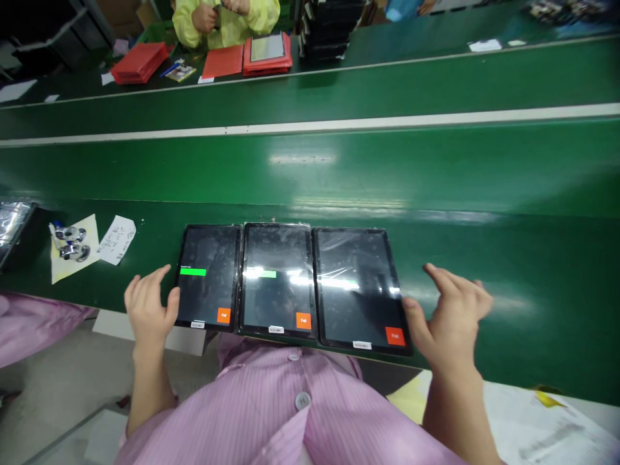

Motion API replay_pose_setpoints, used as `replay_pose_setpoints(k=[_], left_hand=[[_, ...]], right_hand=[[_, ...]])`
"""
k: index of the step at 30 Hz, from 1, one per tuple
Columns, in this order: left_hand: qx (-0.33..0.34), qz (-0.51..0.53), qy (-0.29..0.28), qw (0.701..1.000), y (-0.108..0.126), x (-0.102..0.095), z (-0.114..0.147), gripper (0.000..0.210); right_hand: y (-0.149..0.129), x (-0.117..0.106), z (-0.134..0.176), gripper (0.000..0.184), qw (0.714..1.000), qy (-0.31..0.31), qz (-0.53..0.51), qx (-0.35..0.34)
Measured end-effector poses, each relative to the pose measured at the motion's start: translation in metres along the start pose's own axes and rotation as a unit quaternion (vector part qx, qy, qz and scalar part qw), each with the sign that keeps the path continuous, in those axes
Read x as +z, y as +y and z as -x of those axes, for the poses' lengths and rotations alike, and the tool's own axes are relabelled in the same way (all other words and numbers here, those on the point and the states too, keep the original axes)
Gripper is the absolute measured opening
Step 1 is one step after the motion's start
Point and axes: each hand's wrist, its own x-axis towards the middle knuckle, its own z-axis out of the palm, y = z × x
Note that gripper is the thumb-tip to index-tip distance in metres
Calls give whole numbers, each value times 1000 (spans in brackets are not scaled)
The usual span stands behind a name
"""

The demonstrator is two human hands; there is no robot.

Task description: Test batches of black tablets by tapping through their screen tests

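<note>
Worn on your head, the camera looked forward and down over your pink shirt (261, 403), past the near edge of the worktop (537, 310), close enough to the tablets (276, 300) for "Fail" labels (303, 321) to read, and out to the opposite bench (416, 40).

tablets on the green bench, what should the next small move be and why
Perhaps ease both hands gently inward to square up the row: the left hand is open beside the left tablet, the right hand is open with its thumb at the right tablet, and the middle tablet lies between those two.
</note>
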Motion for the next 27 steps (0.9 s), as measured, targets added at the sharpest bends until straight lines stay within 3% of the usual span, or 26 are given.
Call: replay_pose_setpoints(k=[4, 6, 8, 10, 16, 20, 23, 25, 27], left_hand=[[96, 35, -115, 988, 4, 16, -42, 38], [138, 58, -163, 975, 9, 32, -69, 38], [190, 81, -197, 958, 15, 49, -91, 36], [237, 91, -225, 941, 20, 61, -106, 33], [322, 98, -278, 900, 17, 59, -107, 30], [317, 73, -252, 911, 15, 65, -107, 38], [323, 100, -268, 902, 16, 69, -106, 43], [346, 140, -277, 885, 14, 63, -99, 41], [355, 169, -271, 878, 8, 50, -90, 40]], right_hand=[[-28, 9, -51, 59, 983, -119, -79, -120], [-50, 27, -79, 56, 961, -183, -116, -170], [-71, 50, -101, 58, 937, -268, -115, -191], [-87, 69, -112, 61, 925, -312, -93, -197], [-96, 78, -103, 64, 918, -303, -81, -244], [-94, 83, -106, 67, 929, -284, -67, -230], [-94, 82, -113, 66, 917, -308, -88, -239], [-85, 75, -113, 66, 913, -312, -103, -241], [-66, 66, -109, 67, 928, -293, -90, -213]])
